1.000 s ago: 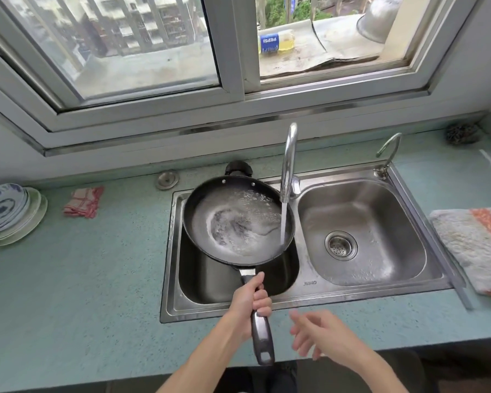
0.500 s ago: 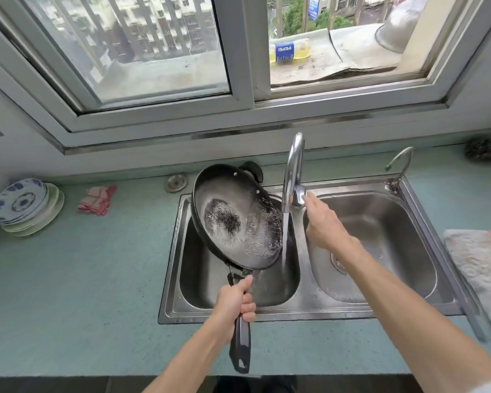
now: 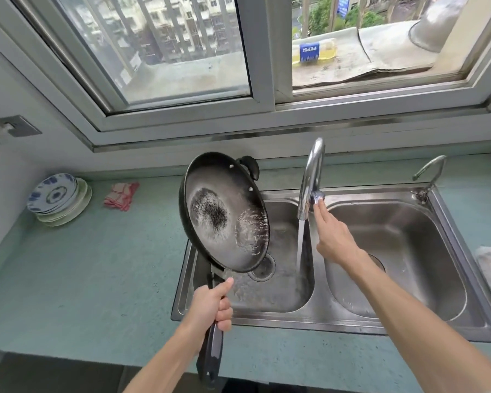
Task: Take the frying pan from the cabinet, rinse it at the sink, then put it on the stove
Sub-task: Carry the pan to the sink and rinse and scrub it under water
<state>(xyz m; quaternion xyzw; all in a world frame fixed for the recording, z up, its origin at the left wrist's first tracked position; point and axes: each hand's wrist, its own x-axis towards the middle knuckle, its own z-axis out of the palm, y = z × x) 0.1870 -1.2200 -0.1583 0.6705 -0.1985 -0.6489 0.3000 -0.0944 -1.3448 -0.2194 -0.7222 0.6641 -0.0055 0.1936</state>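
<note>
The frying pan hangs tilted over the left basin of the sink, its wet inside turned toward the running stream of water. My left hand has its grip wrapped tight around the pan's black handle, thumb laid along the top. My right hand reaches to the faucet, fingers stretched out with the tips touching its lever, grip spread and holding nothing. Stacked plates sit on the bench at left.

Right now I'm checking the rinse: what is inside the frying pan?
Inside the frying pan: a wet film and a foamy patch near its lower rim. No food shows. The left basin below it is partly covered.
</note>
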